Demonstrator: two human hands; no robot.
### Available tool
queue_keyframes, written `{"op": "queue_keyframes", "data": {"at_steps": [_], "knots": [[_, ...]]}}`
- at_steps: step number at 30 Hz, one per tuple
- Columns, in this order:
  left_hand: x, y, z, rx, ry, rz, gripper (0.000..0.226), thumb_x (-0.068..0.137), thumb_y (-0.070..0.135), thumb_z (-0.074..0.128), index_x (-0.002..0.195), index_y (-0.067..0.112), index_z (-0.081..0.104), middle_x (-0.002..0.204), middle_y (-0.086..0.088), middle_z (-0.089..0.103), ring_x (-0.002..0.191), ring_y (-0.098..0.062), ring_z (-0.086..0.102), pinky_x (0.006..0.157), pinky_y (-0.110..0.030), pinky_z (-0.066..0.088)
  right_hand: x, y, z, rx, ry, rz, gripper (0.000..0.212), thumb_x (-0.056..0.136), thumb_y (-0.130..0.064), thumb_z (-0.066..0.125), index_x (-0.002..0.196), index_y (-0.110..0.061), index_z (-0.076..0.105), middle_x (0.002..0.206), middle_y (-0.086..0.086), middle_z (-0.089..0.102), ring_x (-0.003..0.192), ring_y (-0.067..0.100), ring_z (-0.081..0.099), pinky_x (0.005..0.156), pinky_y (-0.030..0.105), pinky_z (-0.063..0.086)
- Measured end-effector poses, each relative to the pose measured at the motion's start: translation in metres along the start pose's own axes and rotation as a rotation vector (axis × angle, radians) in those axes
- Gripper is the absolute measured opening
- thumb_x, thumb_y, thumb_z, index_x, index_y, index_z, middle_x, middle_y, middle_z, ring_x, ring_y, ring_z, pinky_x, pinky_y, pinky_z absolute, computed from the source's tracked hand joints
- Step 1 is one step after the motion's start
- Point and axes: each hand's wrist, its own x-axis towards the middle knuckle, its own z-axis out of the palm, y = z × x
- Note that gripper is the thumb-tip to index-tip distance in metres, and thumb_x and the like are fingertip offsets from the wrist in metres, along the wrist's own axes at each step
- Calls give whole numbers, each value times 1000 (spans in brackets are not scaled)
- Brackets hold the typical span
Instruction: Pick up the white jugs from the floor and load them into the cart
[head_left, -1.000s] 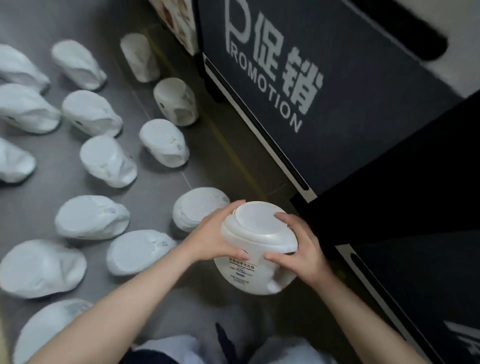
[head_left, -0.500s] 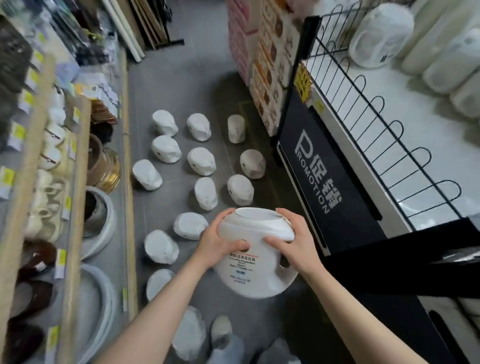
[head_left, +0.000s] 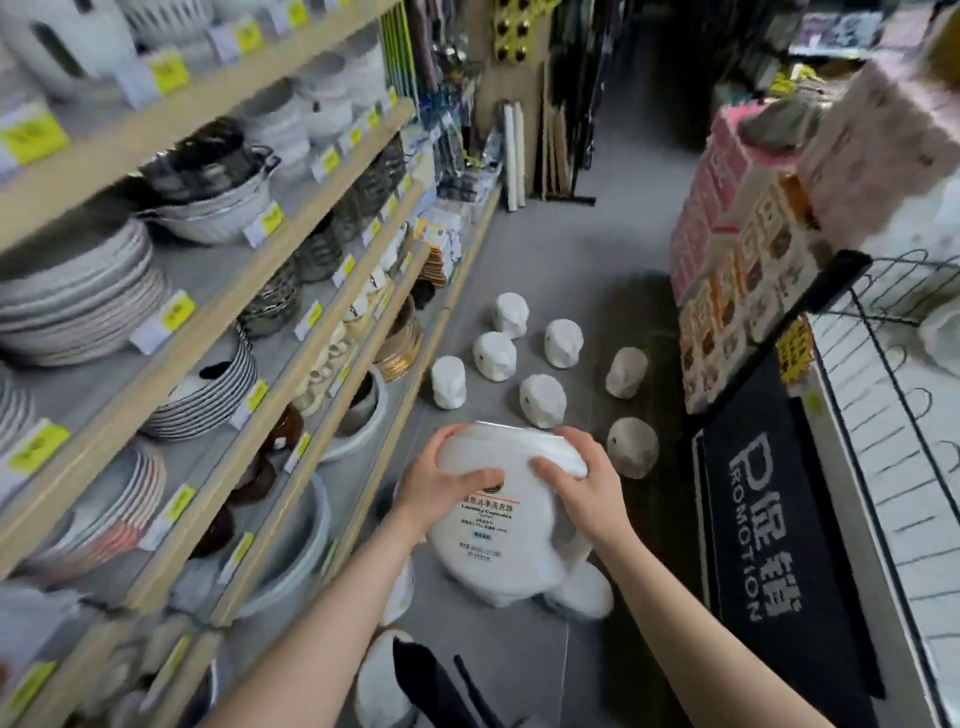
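Note:
I hold one white jug (head_left: 498, 540) upside down in front of me, its flat base upward and its printed label facing me. My left hand (head_left: 441, 486) grips its left side and my right hand (head_left: 582, 493) grips its right side, fingers curled over the base rim. Several more white jugs (head_left: 543, 400) lie on the grey floor ahead. The cart (head_left: 883, 467), with a black wire rail and a black "PROMOTION" panel (head_left: 763, 525), stands at my right; a white jug (head_left: 943, 338) shows inside at the frame edge.
Wooden shelves (head_left: 291, 291) stacked with plates, bowls and yellow price tags line the left of the aisle. A display of pink and patterned boxes (head_left: 737, 270) stands beyond the cart. More white jugs (head_left: 384, 680) lie by my feet.
I have risen with the jug held in both hands, and my view has lifted from the floor to the aisle. The jugs on the floor now lie farther off.

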Motion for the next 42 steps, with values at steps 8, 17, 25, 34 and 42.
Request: {"op": "queue_keyframes", "data": {"at_steps": [8, 17, 25, 34, 42], "knots": [[-89, -14, -27, -145, 477, -106, 82, 34, 58, 77, 109, 37, 54, 105, 12, 66, 95, -8, 62, 87, -29, 51, 9, -31, 43, -88, -472, -180, 57, 60, -64, 64, 110, -37, 55, 110, -7, 60, 101, 10, 57, 90, 31, 45], [-259, -64, -45, -268, 1001, -286, 86, 39, 57, 77, 119, 38, 50, 110, 14, 59, 103, -9, 55, 80, -19, 43, -105, -64, 128, -141, -1010, -287, 60, 54, -63, 63, 109, -40, 53, 115, -6, 61, 107, 15, 57, 91, 29, 43], [-452, -116, -28, -390, 1341, -297, 76, 45, 48, 86, 112, 34, 54, 92, 24, 62, 77, 19, 55, 65, -2, 41, -280, -67, 185, -162, -1364, -384, 43, 77, -36, 75, 115, -28, 56, 107, -9, 57, 97, 10, 52, 85, 24, 39], [-687, -199, -1, -523, 1582, -306, 68, 39, 51, 86, 100, 35, 62, 93, 11, 73, 91, -7, 68, 88, -38, 55, -528, -50, 205, -206, -1569, -535, 35, 79, -31, 73, 109, -29, 56, 104, -8, 60, 93, 8, 54, 69, 4, 38], [-845, -257, -6, -534, 1758, -380, 76, 39, 62, 85, 106, 42, 56, 104, 11, 68, 96, -8, 66, 87, -32, 55, -702, -51, 240, -229, -1785, -552, 46, 57, -54, 65, 100, -38, 58, 104, -11, 64, 95, 3, 59, 78, 17, 44]]}}
